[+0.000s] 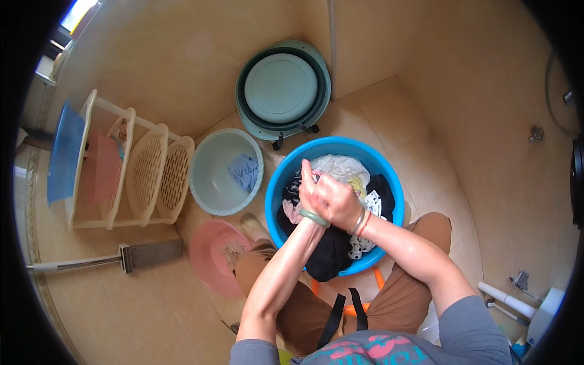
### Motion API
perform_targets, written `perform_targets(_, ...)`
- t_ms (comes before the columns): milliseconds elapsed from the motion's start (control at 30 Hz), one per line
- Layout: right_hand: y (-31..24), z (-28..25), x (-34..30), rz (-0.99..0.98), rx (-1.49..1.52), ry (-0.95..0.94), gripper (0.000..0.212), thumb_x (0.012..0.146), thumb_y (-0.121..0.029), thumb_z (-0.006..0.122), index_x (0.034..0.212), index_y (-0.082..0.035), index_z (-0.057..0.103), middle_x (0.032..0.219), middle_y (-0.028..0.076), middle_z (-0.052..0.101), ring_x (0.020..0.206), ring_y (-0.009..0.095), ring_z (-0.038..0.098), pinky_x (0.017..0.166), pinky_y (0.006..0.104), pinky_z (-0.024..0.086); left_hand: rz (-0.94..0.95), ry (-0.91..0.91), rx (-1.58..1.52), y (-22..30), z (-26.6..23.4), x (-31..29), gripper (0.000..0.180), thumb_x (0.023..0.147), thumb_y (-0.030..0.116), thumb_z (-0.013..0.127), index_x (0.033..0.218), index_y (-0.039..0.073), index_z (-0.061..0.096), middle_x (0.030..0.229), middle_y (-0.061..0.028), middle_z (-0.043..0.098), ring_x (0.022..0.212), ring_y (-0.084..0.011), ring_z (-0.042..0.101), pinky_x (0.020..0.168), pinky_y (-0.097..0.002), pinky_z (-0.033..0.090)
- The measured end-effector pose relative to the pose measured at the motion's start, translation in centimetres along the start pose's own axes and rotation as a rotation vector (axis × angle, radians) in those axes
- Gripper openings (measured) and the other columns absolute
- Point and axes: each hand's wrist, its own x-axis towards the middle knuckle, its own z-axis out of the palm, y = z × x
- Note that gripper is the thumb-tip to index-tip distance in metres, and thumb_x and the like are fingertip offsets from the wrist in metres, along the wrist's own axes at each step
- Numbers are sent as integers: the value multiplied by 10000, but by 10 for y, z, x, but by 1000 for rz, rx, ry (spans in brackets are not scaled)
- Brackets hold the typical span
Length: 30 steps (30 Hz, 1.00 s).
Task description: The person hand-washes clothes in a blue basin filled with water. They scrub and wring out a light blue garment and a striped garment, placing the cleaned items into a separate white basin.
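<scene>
My two hands are pressed together above a large blue tub (272, 182) full of clothes. My left hand (308, 187), below a green bangle (314, 218), is seen edge-on with its fingers stretched away from me. Against its palm side lies my right hand (342, 199), its fingers curled closed; whatever is inside them is hidden. Under the hands, the heap holds a white garment (340, 169), a black garment (328, 258), a white spotted cloth (372, 204) and a pink cloth (292, 211). Neither hand visibly touches the clothes.
A pale green basin (204, 191) with a blue cloth (244, 172) stands left of the tub, a pink basin (204, 258) nearer me. Folding basins (281, 88) lean on the far wall. A cream rack (131, 182) and a flat mop (152, 255) are at the left.
</scene>
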Motion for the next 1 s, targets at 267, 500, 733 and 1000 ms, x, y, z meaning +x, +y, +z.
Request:
perform_targets(267, 33, -1, -7, 199, -116, 3, 207, 899, -188, 576, 762, -38, 611, 717, 133, 585, 620, 328, 606, 552, 401, 503, -132, 282, -6, -9, 22, -9, 287, 937, 364, 521, 893, 103, 631, 831, -6, 610, 796, -121, 566, 683, -278, 450)
perform_targets(500, 24, -3, 7, -42, -248, -94, 141, 869, -161, 611, 803, -37, 600, 740, 122, 590, 619, 293, 620, 497, 393, 501, -56, 176, -217, -19, 0, 0, 216, 949, 327, 511, 901, 129, 583, 825, 1, 588, 720, -134, 560, 656, -299, 468)
perform_targets(733, 33, 5, -2, 232, -192, -51, 201, 893, -195, 581, 824, -8, 609, 854, 159, 624, 644, 322, 625, 572, 394, 526, -249, 224, -2, -15, -8, 1, 200, 941, 291, 535, 1004, 118, 614, 901, -10, 633, 825, -140, 609, 758, -297, 501)
perform_targets(1000, 43, -5, 3, 83, -208, -82, 154, 898, -141, 580, 824, -7, 604, 780, 167, 594, 644, 341, 603, 582, 424, 499, -208, 273, -95, 0, 27, -17, 173, 902, 288, 567, 873, 120, 599, 775, 12, 583, 706, -132, 562, 648, -293, 465)
